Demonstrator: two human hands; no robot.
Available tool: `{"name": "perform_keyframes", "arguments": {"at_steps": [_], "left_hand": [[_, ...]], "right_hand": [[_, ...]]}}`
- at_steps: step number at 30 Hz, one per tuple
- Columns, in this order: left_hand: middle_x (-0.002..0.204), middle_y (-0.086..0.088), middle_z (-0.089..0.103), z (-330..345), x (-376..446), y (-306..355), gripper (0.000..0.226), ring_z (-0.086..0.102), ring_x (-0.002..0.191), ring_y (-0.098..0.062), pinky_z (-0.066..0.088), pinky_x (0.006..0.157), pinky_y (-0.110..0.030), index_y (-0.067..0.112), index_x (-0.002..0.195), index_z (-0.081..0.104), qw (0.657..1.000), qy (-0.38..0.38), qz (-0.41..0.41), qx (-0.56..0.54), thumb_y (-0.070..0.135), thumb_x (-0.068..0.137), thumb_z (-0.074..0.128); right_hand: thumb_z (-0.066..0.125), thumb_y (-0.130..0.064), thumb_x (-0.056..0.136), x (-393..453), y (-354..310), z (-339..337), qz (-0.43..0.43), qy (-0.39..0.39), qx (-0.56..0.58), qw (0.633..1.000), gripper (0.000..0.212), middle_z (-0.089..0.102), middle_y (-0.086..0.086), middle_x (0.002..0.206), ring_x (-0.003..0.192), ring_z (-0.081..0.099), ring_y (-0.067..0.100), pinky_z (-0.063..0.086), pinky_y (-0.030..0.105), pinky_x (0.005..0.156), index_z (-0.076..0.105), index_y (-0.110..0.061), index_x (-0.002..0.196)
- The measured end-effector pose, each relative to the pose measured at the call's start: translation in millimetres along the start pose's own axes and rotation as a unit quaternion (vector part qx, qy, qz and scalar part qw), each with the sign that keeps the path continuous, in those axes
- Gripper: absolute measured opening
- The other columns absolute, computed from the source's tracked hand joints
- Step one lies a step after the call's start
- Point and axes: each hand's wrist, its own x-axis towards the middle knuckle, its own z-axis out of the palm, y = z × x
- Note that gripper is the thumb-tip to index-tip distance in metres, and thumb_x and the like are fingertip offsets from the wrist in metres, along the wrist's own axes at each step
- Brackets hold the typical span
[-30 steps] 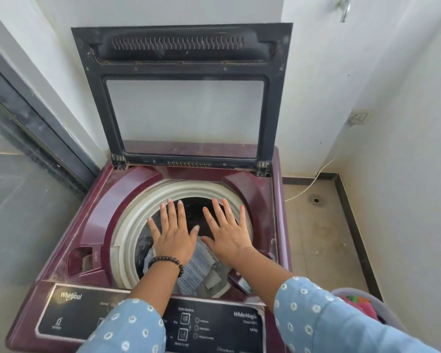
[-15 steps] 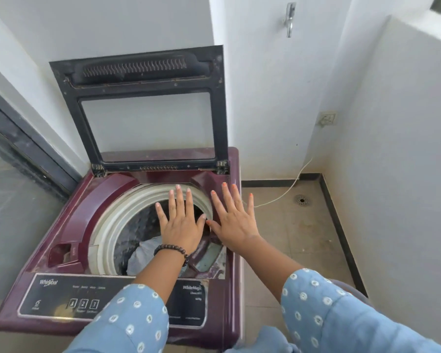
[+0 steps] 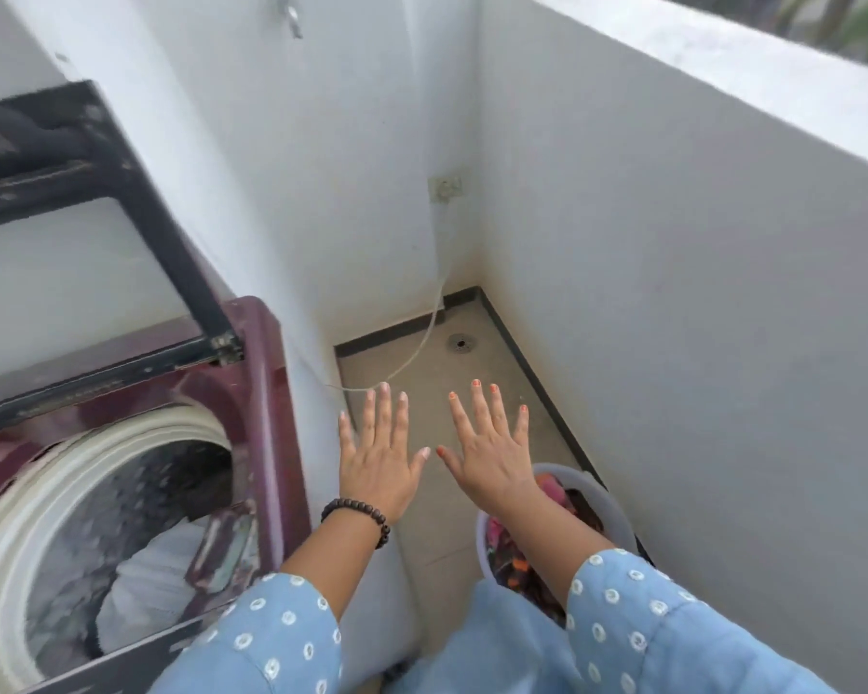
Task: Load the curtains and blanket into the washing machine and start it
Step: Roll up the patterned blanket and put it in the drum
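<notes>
The maroon top-load washing machine [image 3: 266, 393] stands at the left with its dark-framed lid [image 3: 136, 192] raised. White and grey cloth [image 3: 141, 583] lies inside the drum. A pale laundry basket [image 3: 607, 498] with colourful fabric [image 3: 547, 488] sits on the floor at the lower right. My left hand [image 3: 379, 458] and my right hand [image 3: 492, 453] hover flat with fingers spread over the floor, to the right of the machine. Both hold nothing. My right forearm crosses over the basket.
White walls close the corner on the right and behind. A floor drain [image 3: 459, 342] lies in the far corner. A thin white cord [image 3: 422, 343] runs from a wall socket [image 3: 444, 186] down across the tiled floor toward the machine.
The view has swung right, away from the drum. Both hands moved from above the drum opening to above the floor beside the machine, still flat and empty. The basket has come into view.
</notes>
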Motion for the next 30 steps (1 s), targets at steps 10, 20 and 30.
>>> {"name": "perform_keyframes", "arguments": {"at_steps": [10, 20, 30], "left_hand": [[0.15, -0.005, -0.037, 108.4, 7.0, 119.7, 0.072, -0.032, 0.141, -0.021, -0.019, 0.113, -0.052, 0.017, 0.15, -0.023, 0.977, -0.14, 0.155, 0.032, 0.053, 0.101, 0.015], [0.161, -0.009, -0.026, 218.9, 18.2, 152.7, 0.073, -0.022, 0.149, -0.027, -0.009, 0.118, -0.055, 0.016, 0.146, -0.028, 0.95, -0.25, 0.18, 0.055, 0.054, 0.102, 0.016], [0.163, -0.008, -0.019, 308.4, 50.1, 172.9, 0.072, -0.017, 0.151, -0.024, -0.006, 0.119, -0.054, 0.015, 0.155, -0.014, 0.94, -0.307, 0.151, 0.012, 0.053, 0.103, 0.018]], "right_hand": [[0.033, -0.054, 0.1, -71.8, 123.7, 102.0, 0.167, -0.089, 0.05, 0.981, 0.07, -0.004, 0.011, 0.166, 0.152, -0.007, 0.031, 0.0, 0.061, 0.118, 0.006, -0.024, 0.158], [0.03, -0.054, 0.101, -78.3, 168.1, 214.7, 0.216, -0.193, 0.105, 0.951, 0.068, -0.005, 0.008, 0.166, 0.152, -0.008, 0.029, 0.002, 0.058, 0.119, 0.004, -0.026, 0.158], [0.031, -0.051, 0.102, -28.9, 207.4, 293.6, 0.217, -0.268, 0.172, 0.923, 0.066, 0.005, 0.01, 0.165, 0.152, 0.0, 0.031, 0.008, 0.057, 0.12, 0.005, -0.027, 0.158]]}}
